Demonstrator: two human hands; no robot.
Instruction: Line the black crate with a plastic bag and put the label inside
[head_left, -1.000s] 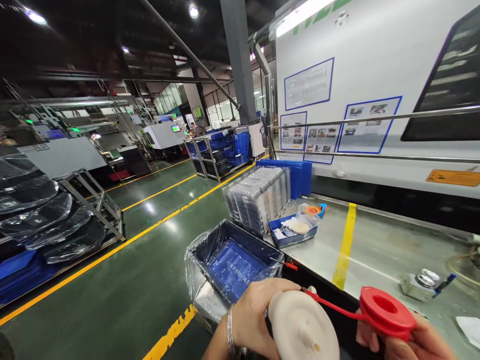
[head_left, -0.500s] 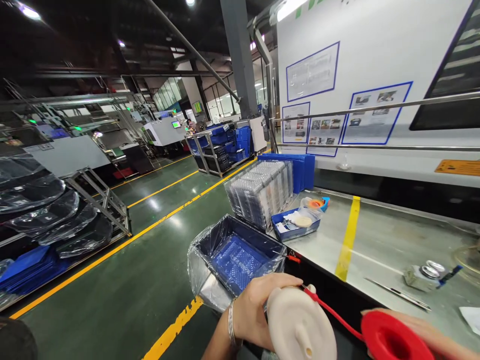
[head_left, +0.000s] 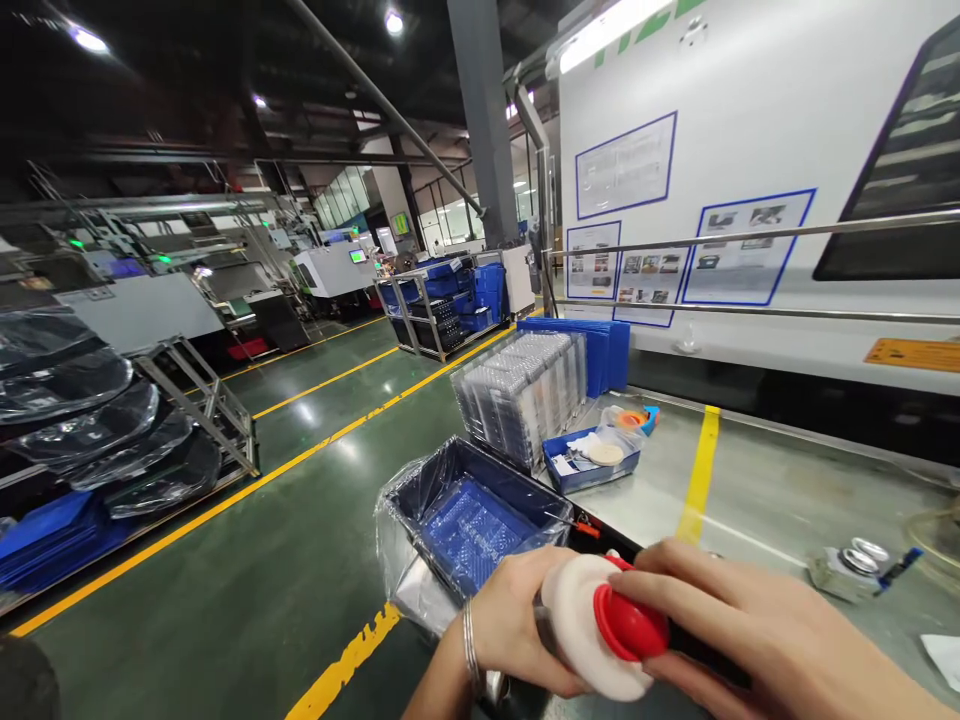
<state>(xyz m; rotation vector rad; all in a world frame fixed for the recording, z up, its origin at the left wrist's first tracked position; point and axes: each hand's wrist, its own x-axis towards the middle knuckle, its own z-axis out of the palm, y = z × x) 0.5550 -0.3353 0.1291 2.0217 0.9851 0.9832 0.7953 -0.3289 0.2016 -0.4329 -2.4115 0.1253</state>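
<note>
My left hand point(head_left: 510, 625) grips a round white plastic part point(head_left: 577, 620) by its edge, low in the head view. My right hand point(head_left: 739, 625) presses a red cap point(head_left: 628, 624) flat onto the face of the white part, fingers spread over it. The red cap hangs on a thin red strap joined to the white part; the strap is mostly hidden under my right hand. Both hands are above the near edge of the metal workbench point(head_left: 765, 490).
A blue bin lined with clear plastic point(head_left: 469, 510) stands just left of my hands. On the bench are stacked clear trays point(head_left: 521, 395), a small blue tray with parts point(head_left: 592, 458) and a small metal fixture point(head_left: 847, 570). Green floor with yellow lines lies left.
My right hand swung the red cap from the right, at the end of its strap, onto the face of the white part. My left hand stayed in place.
</note>
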